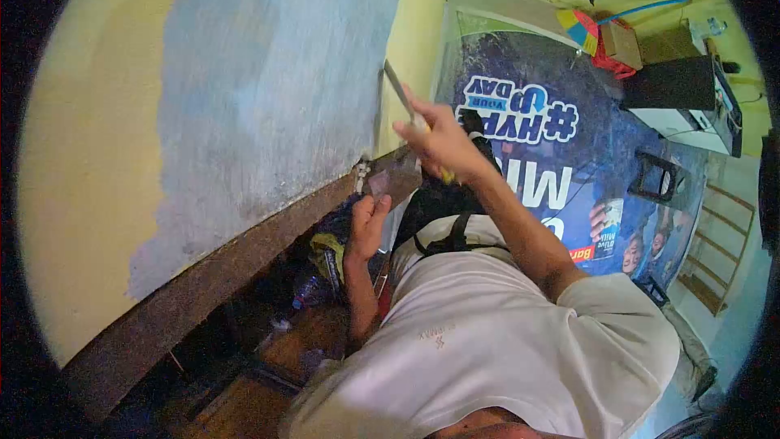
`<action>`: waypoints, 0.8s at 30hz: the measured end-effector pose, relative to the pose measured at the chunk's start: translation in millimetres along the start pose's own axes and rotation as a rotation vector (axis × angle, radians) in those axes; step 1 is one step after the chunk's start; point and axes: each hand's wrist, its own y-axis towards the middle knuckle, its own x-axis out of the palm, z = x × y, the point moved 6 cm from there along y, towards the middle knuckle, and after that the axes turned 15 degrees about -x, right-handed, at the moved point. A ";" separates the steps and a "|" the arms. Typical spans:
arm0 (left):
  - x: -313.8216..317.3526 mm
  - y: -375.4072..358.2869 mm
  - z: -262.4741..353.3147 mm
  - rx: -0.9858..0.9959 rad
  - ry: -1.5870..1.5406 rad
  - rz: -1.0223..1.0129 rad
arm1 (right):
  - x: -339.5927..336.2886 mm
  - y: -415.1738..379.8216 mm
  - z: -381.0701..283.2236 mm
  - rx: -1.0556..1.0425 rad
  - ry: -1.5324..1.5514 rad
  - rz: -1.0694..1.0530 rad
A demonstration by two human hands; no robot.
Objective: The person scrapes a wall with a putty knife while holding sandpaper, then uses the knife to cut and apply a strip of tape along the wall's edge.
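Note:
My right hand [441, 145] is shut on the handle of a putty knife [398, 89]. Its thin blade touches the yellow wall [81, 154] at the right edge of a large grey-blue plastered patch [268, 89]. Lower down, next to the dark brown skirting band [244, 252], my left hand [368, 223] holds a small flat plate [382, 183]; what lies on it is unclear. My white T-shirt [504, 341] fills the lower middle of the view.
A blue printed banner [561, 154] covers the floor. On it stands a small black stool [656, 176]. A wooden ladder [719, 252] lies at the right. Bags and a plastic bottle [305, 291] sit at the wall's foot. Boxes and a black case [678, 81] are at the far end.

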 end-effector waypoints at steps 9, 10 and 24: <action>0.7 3.5 -1.0 0.006 -0.075 -0.035 | 2.6 -6.8 9.8 0.082 -0.099 -0.039; -0.9 2.0 -4.6 -0.026 -0.013 -0.037 | 2.9 -2.8 14.9 0.001 -0.137 -0.025; -2.0 -9.0 8.4 0.009 -0.068 0.012 | 10.2 -21.9 17.9 0.009 -0.001 -0.048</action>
